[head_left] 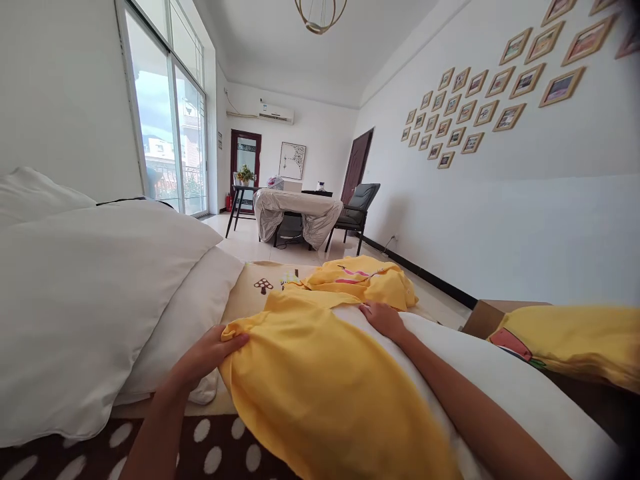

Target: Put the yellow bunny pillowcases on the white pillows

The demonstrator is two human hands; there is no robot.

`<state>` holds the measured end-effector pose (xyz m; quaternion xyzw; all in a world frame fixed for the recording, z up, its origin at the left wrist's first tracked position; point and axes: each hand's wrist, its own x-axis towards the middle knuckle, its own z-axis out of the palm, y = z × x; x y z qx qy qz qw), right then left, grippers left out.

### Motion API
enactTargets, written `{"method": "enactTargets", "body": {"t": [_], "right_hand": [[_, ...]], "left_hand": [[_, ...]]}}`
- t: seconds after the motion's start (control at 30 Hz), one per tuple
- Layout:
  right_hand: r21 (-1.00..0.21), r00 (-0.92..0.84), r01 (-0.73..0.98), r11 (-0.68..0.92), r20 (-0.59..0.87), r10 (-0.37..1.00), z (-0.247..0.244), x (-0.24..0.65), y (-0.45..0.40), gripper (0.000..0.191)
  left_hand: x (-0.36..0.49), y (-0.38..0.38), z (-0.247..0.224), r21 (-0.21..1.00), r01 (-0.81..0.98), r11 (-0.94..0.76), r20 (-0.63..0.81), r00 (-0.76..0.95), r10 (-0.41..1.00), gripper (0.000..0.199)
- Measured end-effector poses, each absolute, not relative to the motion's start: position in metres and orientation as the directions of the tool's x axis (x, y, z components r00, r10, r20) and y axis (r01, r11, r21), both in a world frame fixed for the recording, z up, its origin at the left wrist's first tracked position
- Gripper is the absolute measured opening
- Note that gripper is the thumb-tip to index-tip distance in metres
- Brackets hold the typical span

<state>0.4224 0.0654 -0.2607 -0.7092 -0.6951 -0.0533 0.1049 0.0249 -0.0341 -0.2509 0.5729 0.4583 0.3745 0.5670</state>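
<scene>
A yellow pillowcase (320,380) spreads across the front, partly covering a white pillow (450,347) on the right. My left hand (217,348) is closed on the pillowcase's left edge, thumb over the gathered cloth. Near the pillowcase's far edge, my right hand (384,320) is closed where the yellow cloth meets the white pillow. Its fingertips are partly hidden, but they seem to pinch the cloth edge. Just beyond my hands lies a crumpled yellow cloth (370,280) with a pink print.
White pillows (100,287) are piled at the left. Below is a brown bedcover with white dots (215,443). At the right, a yellow printed cloth (580,340) lies over a cardboard box (500,313). Farther off stand a covered table (300,203) and a black chair (357,210).
</scene>
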Motion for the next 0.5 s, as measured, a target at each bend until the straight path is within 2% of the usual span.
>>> {"method": "enactTargets", "body": {"t": [0.17,0.27,0.37,0.43,0.5], "right_hand": [[-0.042,0.135,0.99,-0.131,0.507,0.852,-0.198,0.43,0.03,0.044],[-0.027,0.166,0.979,-0.204,0.693,0.701,-0.151,0.439,0.009,0.045],[0.057,0.046,0.974,-0.221,0.9,0.433,-0.114,0.44,-0.013,0.042],[0.151,-0.088,0.969,-0.195,0.95,0.299,-0.102,0.436,-0.026,0.042],[0.259,-0.217,0.954,-0.153,0.945,0.244,-0.103,0.429,-0.038,0.042]], "left_hand": [[0.019,-0.036,-0.249,0.999,-0.01,0.052,-0.047,0.261,0.964,0.04],[0.02,-0.032,-0.256,0.998,-0.06,0.01,0.009,0.309,0.951,0.038],[0.029,-0.021,-0.273,0.998,-0.056,-0.024,0.043,0.353,0.935,0.033],[0.038,-0.012,-0.287,1.0,0.005,-0.023,0.02,0.359,0.933,0.029],[0.047,-0.006,-0.298,1.0,0.03,-0.008,-0.002,0.336,0.942,0.03]]}}
